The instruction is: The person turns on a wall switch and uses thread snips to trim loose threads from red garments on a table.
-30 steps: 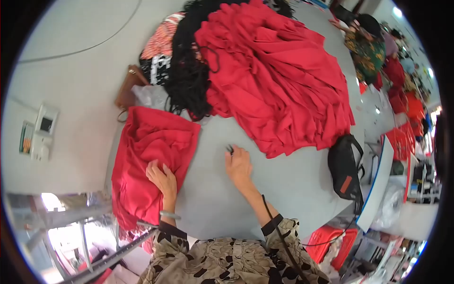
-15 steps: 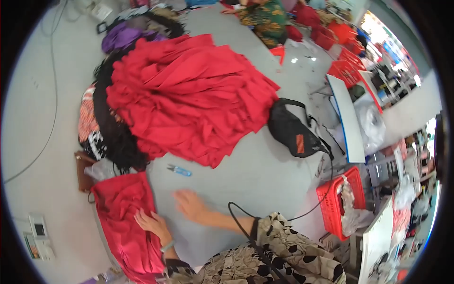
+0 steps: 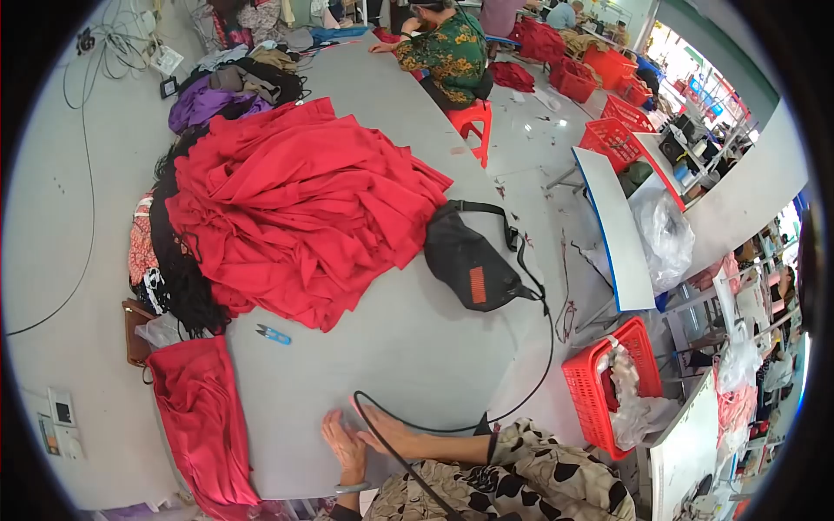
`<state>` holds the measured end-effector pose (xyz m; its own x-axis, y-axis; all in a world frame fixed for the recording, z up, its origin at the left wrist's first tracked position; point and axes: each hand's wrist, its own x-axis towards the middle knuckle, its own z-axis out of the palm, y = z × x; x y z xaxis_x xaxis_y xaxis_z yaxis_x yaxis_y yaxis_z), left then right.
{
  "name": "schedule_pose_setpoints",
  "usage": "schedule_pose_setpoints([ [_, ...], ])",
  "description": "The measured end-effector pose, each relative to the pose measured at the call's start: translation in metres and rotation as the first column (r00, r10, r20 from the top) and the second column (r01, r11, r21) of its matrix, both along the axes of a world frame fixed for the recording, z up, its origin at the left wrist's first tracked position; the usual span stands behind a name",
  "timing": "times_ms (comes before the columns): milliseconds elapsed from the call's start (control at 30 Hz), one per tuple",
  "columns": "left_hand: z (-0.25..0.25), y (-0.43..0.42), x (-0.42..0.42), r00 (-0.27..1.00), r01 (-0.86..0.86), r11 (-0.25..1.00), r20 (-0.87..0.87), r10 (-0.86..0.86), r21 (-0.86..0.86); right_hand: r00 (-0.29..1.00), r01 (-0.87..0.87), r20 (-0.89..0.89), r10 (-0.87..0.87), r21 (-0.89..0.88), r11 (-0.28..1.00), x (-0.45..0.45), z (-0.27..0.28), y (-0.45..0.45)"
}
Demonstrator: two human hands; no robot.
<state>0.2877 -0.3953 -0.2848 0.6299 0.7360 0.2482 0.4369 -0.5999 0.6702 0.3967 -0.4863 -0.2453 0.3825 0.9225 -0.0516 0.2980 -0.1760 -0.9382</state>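
The left hand (image 3: 345, 443) has moved rightward off the red cloth (image 3: 201, 417) at far left. Blue snips (image 3: 275, 335) lie on the worktop (image 3: 304, 373); then that hand, its grip wide; the right hand's (image 3: 387, 431), partly hidden, I cannot tell.

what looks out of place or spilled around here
Dark scraps litter the floor beyond the black bag, looking dropped rather than placed. A black cord crosses in front of the right hand, where it might snag.

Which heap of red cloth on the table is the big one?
The wide, ruffled heap beside the black bag. It covers far more of the table than the small red cloth at lower left.
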Motion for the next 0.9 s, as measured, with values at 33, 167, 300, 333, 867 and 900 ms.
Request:
schedule_pose_setpoints([
  [33,0.001,-0.008,0.005,1.000,-0.008,1.000,-0.006,0.008,0.008,0.997,0.066,0.028,-0.067,0.017,0.998,0.003,-0.005,-0.006],
  [167,0.005,-0.043,0.040,0.976,-0.215,0.970,0.012,0.217,-0.112,0.967,-0.179,0.186,0.172,0.020,0.984,0.035,-0.048,-0.058],
  [300,0.004,-0.085,0.083,0.918,-0.257,0.870,0.176,0.356,-0.420,0.862,-0.311,0.308,0.402,-0.305,0.900,0.079,-0.047,-0.156],
  [333,0.006,-0.096,0.097,0.881,-0.136,0.831,0.319,0.351,-0.539,0.863,-0.309,0.310,0.399,-0.302,0.902,0.092,-0.053,-0.180],
  [867,0.002,-0.230,0.231,0.896,0.400,0.904,-0.273,-0.351,0.150,0.307,0.732,-0.924,-0.229,0.075,0.677,0.215,0.007,-0.263],
  [900,0.001,-0.227,0.226,0.856,0.457,0.864,-0.370,-0.361,0.212,0.456,0.756,-0.832,-0.314,0.177,0.630,0.234,0.014,-0.263],
])
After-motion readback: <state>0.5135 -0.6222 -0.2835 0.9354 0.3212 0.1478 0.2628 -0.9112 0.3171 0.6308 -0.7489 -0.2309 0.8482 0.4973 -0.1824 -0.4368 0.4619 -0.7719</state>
